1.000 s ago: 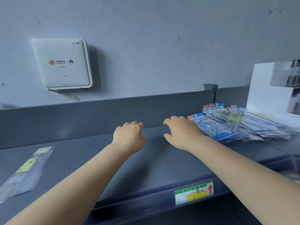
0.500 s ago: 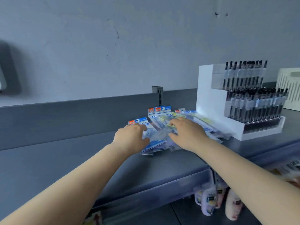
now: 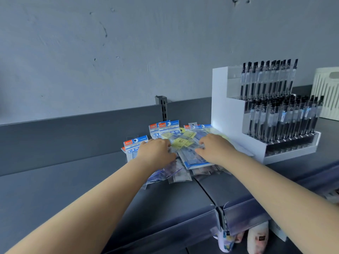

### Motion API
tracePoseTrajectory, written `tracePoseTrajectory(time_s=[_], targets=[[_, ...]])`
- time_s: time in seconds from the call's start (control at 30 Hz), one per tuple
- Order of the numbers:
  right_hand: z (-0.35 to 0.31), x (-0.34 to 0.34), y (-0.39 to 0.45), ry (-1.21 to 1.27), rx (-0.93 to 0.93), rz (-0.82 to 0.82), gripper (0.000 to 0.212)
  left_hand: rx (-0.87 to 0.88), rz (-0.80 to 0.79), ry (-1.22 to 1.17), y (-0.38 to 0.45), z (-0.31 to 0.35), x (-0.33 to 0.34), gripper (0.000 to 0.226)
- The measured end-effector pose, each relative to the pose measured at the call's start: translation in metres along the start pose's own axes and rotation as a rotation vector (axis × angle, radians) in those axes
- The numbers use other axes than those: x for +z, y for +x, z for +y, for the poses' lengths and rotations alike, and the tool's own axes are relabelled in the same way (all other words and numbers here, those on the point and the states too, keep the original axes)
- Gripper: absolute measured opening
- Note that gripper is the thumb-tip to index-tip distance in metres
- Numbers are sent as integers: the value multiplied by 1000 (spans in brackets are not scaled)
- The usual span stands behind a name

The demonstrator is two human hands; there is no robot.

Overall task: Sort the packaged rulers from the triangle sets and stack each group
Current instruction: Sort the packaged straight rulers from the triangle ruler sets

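I am looking at a stationery shop. A dark grey retail shelf (image 3: 91,189) runs along a plain grey wall (image 3: 128,52), with a clear price-tag rail (image 3: 244,217) on its front edge. A white tiered display stand (image 3: 227,114) holds rows of black pens (image 3: 269,83), and packaged geometry sets (image 3: 167,126) with hang-tab headers lie heaped beside it.

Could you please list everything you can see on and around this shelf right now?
packets: a mixed pile, count unclear, blue-and-red headers and yellow labels, middle of the shelf
shelf: one, dark grey, along the wall
pen stand: one, white, right of the pile
pens: many, black, upright in two tiers
basket: one, cream, far right
pouches: a few, pale, below the shelf
left hand: on the pile's left side
right hand: on the pile's right side
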State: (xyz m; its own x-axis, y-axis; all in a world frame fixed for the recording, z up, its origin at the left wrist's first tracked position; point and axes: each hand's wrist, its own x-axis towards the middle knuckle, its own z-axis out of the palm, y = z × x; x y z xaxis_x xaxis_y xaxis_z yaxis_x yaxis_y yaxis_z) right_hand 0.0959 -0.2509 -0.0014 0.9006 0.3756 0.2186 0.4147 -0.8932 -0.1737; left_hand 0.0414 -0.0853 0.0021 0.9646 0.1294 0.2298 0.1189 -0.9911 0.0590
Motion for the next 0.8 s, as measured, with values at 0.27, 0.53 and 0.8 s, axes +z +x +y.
tracePoseTrajectory(time_s=[0.27,0.53,0.8], targets=[[-8,3,21,213,69,-55,43,-171,-29,-460,13,-6,-3,50],[-13,-7,18,537,81,114,21,-290,102,-926,9,-27,-17,26],[-44,-14,18,1146,55,73,33,-367,171,-1396,-28,-57,-45,21]])
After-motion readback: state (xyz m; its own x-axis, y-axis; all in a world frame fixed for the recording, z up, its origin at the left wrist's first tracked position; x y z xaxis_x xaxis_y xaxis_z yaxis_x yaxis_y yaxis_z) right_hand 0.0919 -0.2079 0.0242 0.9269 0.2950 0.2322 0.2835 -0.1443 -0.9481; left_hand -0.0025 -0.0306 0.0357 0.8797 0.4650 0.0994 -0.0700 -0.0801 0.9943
